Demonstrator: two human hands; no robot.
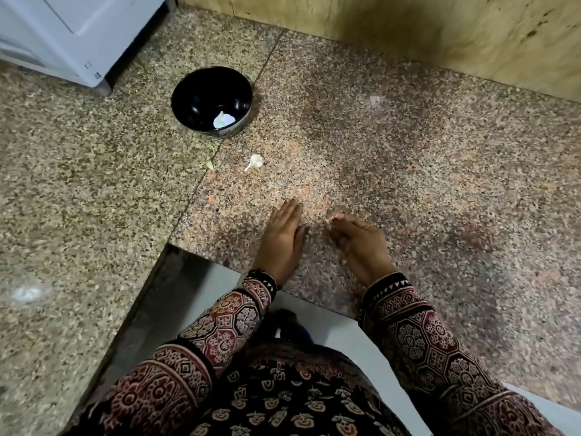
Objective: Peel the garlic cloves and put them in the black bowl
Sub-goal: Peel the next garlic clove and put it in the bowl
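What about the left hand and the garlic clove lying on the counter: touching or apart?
Apart. The head view shows bare counter between the left hand and the garlic clove, which lies nearer the black bowl.

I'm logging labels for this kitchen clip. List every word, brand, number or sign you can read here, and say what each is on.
No text here can be read.
On the white appliance: small marks near its corner, too small and blurred to read.
On the black bowl, the counter and the sleeves: no lettering visible, only printed patterns on the sleeves.
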